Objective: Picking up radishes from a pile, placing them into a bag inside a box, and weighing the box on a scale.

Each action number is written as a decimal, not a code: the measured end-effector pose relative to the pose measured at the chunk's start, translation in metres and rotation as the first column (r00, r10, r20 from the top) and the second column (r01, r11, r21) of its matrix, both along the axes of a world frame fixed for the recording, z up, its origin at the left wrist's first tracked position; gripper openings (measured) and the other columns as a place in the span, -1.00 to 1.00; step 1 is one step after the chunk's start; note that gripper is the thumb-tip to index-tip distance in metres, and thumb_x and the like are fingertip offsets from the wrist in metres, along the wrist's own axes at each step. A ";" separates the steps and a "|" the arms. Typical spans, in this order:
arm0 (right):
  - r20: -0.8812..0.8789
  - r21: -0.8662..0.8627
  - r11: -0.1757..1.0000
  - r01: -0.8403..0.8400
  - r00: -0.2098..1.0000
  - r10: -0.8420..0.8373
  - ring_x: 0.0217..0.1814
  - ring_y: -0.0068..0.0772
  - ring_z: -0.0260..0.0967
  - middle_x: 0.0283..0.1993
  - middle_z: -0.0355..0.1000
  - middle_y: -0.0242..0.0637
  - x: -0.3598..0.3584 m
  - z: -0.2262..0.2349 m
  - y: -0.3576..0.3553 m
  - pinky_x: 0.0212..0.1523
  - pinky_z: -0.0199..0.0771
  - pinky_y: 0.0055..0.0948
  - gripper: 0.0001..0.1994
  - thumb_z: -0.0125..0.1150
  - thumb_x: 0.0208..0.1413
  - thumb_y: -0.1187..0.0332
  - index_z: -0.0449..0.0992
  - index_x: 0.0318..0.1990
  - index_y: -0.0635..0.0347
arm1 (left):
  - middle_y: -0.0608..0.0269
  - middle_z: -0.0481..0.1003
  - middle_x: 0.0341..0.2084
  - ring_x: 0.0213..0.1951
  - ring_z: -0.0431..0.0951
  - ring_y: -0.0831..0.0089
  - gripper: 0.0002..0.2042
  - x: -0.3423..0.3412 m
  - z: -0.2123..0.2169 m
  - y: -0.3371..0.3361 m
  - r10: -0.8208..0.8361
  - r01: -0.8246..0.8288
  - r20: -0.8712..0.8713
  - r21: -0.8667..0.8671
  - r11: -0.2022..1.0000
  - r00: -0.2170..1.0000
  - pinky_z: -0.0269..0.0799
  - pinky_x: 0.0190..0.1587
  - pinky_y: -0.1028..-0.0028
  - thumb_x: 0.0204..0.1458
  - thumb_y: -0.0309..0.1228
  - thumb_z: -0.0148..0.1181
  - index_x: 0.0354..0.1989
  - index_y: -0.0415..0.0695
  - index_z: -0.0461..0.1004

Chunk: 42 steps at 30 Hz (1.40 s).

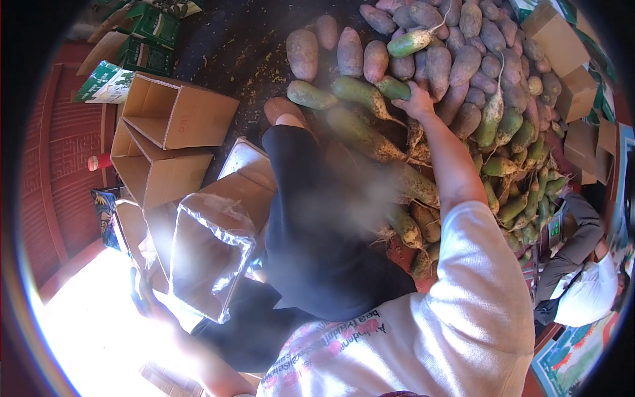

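My right arm reaches forward to the pile, and my right hand (pixel 417 102) is closed around the end of a short green radish (pixel 393 88). Just left of it lie another green radish (pixel 360 91) with a thin root and a paler one (pixel 311 95). Purple-red radishes (pixel 376 61) sit just beyond. My left hand (pixel 141 294) is low at the left, in strong glare, beside an open cardboard box (pixel 210 255) with clear tape along its rim. Its fingers are dark and blurred, so whether it holds the box edge is unclear.
Open cardboard boxes (pixel 202 119) and green printed cartons (pixel 149 56) stand at the left. More green radishes (pixel 512 205) are heaped at the right, near further boxes (pixel 574 89). Another person (pixel 585 291) is at the far right. A red wall (pixel 56 152) borders the left.
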State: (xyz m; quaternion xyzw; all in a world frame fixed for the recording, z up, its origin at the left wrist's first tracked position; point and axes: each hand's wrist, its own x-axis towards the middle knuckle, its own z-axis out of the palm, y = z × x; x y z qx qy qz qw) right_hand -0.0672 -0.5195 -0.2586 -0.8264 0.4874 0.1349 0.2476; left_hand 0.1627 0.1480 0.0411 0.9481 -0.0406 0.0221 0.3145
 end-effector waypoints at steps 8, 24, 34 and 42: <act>0.110 0.910 0.305 0.281 0.545 -0.831 0.09 -0.41 0.33 0.09 0.42 -0.36 -0.122 0.114 0.033 -0.01 0.38 -0.34 -0.39 0.36 0.01 -0.15 0.44 0.19 -0.18 | 0.02 0.48 0.12 0.13 0.51 0.25 -0.64 -0.012 0.056 -0.135 -0.299 0.312 0.116 -0.114 0.943 0.947 0.40 0.22 0.27 0.26 -0.43 0.07 0.17 -0.35 0.41; 0.357 0.899 0.427 -0.099 0.731 -0.581 -0.78 -0.51 0.25 -0.69 0.36 -0.26 -0.212 0.406 0.101 -0.85 0.10 -0.66 -0.29 -0.08 0.23 -0.33 0.48 0.08 0.23 | 0.07 0.42 0.15 0.22 0.42 0.27 -0.23 -0.230 0.025 -0.416 -0.996 0.556 -0.092 -0.827 0.079 0.005 0.37 0.26 0.28 0.05 -0.38 0.42 0.40 -0.21 0.09; 0.526 0.787 0.605 -0.118 0.642 -0.558 0.25 -0.23 0.34 0.26 0.33 -0.16 -0.187 0.355 0.156 0.17 0.44 -0.09 -0.21 0.29 0.18 0.02 0.07 0.44 0.16 | 0.09 0.40 0.17 0.18 0.45 0.24 -0.46 -0.249 -0.013 -0.393 -0.957 -0.222 -0.267 -0.932 0.288 -0.116 0.40 0.25 0.13 0.34 -0.20 0.01 0.40 -0.16 0.09; 0.459 0.873 0.441 -0.207 0.656 -0.600 0.30 -0.25 0.33 0.25 0.36 -0.15 -0.192 0.306 0.131 0.30 0.37 -0.16 -0.16 0.45 0.03 0.43 0.07 0.42 0.21 | 0.29 0.62 -0.16 -0.17 0.59 0.49 -0.74 -0.233 -0.016 -0.396 -0.792 -0.012 -0.521 -0.838 0.546 0.317 0.51 -0.09 0.46 0.26 -0.28 0.18 0.04 -0.14 0.54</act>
